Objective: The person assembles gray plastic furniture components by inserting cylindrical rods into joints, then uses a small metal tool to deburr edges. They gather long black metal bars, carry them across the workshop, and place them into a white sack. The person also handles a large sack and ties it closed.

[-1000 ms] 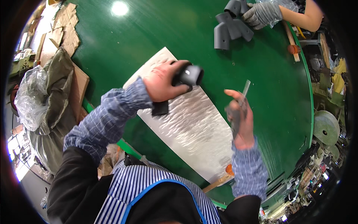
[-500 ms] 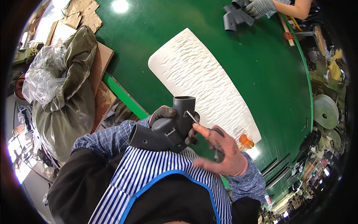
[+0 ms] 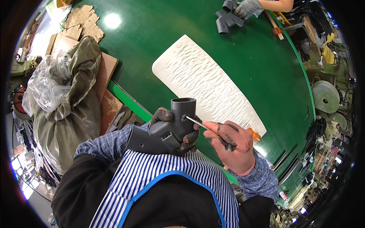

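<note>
Head view: a dark grey branched fitting (image 3: 163,131) is held at the near side of the scene, low in front of the striped apron (image 3: 159,163). It is clasped by the left hand (image 3: 161,115), whose thumb is laid along the left of the tube while darkened fingers are wrapped around from the right; the palm is hidden behind the part. By this wrap the tube seems to be steadied, with its open mouth turned to the far side and its small rough-edged hole (image 3: 184,118) left uncovered. A slim metal tool (image 3: 197,122) is pinched between the thumb and forefinger of the right hand (image 3: 236,146), the other fingers being curled in. Its tip is brought to the hole from the right, a slant by which the hole is probably left in sight; whether the tip has been inserted cannot be told. Beyond both hands, a white rippled pad (image 3: 207,81) is laid aslant on the green table (image 3: 266,72), perhaps as a soft rest for such parts. At its near right end an orange handle (image 3: 254,135) is partly hidden by the right hand. At the far right, other grey fittings (image 3: 224,22) are touched by a co-worker's gloved hand (image 3: 249,8).
</note>
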Demonstrator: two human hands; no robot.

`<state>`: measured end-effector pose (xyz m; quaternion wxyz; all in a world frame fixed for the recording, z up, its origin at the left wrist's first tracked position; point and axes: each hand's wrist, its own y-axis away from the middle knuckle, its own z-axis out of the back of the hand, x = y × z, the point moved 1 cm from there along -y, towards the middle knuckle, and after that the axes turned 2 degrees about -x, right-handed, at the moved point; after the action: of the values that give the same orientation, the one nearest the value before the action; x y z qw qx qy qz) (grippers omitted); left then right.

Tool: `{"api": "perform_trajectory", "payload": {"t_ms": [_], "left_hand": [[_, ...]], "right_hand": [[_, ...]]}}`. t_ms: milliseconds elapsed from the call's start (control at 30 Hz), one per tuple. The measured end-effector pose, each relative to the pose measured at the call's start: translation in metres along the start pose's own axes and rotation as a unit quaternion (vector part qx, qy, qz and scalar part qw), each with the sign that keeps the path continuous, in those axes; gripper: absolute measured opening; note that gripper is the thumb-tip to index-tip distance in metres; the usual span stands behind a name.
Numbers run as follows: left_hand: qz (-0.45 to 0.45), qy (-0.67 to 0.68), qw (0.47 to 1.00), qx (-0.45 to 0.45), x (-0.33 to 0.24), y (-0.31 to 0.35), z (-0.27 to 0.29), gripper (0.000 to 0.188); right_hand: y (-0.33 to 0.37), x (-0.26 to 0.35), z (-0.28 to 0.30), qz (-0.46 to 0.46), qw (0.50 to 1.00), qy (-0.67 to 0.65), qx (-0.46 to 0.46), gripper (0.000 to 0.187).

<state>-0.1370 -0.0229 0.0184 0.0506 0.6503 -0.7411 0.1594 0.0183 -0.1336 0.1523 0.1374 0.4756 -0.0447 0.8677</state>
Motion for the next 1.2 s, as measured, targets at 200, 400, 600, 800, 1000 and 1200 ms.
{"api": "perform_trajectory", "payload": {"t_ms": [200, 400, 600, 800, 1000, 1200], "left_hand": [[0.022, -0.089, 0.989, -0.12, -0.011, 0.005, -0.015, 0.053], [0.109, -0.36, 0.906, -0.197, -0.026, 0.003, -0.023, 0.041], [0.105, -0.478, 0.834, -0.255, -0.008, -0.012, -0.036, 0.049], [0.036, -0.545, 0.806, -0.23, -0.007, -0.025, -0.037, 0.056], [-0.062, -0.486, 0.806, -0.332, -0.005, -0.034, -0.026, 0.049], [-0.124, -0.582, 0.68, -0.429, -0.02, -0.033, -0.024, 0.035]], "right_hand": [[0.011, 0.007, -0.006, 0.059, 0.985, 0.164, 0.002, 0.034], [0.042, -0.012, -0.024, 0.008, 0.996, 0.062, -0.06, 0.033], [0.065, -0.047, -0.057, -0.254, 0.886, -0.35, -0.166, 0.033], [0.068, -0.065, -0.051, -0.248, 0.837, -0.455, -0.177, 0.041], [0.06, -0.076, -0.054, -0.226, 0.906, -0.308, -0.185, 0.04], [0.075, -0.074, -0.034, -0.113, 0.983, 0.029, -0.144, 0.03]]}}
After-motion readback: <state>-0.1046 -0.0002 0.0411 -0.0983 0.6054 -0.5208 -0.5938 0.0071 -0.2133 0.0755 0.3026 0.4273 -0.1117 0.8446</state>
